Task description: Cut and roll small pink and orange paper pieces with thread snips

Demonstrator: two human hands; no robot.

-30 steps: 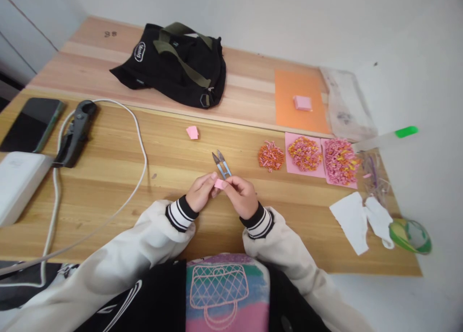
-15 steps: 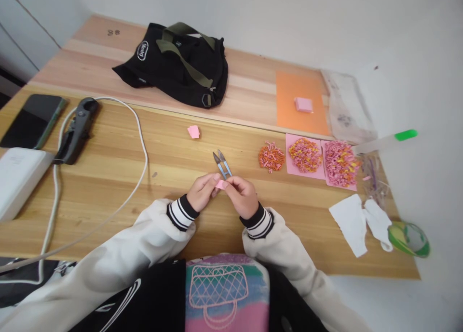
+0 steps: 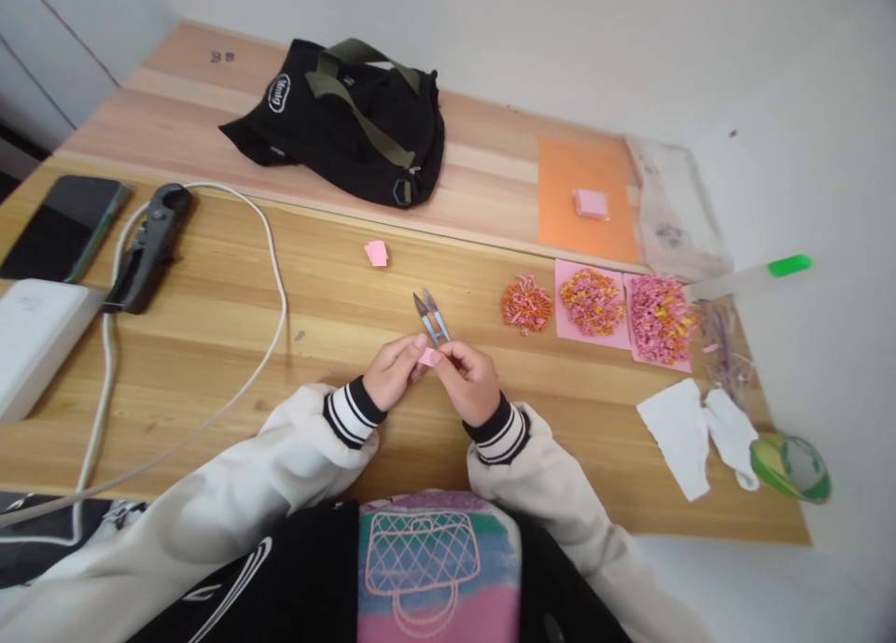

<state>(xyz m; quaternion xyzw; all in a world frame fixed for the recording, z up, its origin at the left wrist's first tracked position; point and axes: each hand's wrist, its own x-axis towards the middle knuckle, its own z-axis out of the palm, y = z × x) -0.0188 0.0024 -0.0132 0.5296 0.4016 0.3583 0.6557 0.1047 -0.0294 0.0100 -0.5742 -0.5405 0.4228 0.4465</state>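
Wooden table (image 3: 329, 316), black bag (image 3: 336, 144), contents hidden, left hand (image 3: 393, 370) and right hand (image 3: 470, 382) pinching pink paper (image 3: 427, 356)

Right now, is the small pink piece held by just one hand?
No, the left hand and the right hand both have fingers on the small pink piece, from opposite sides.
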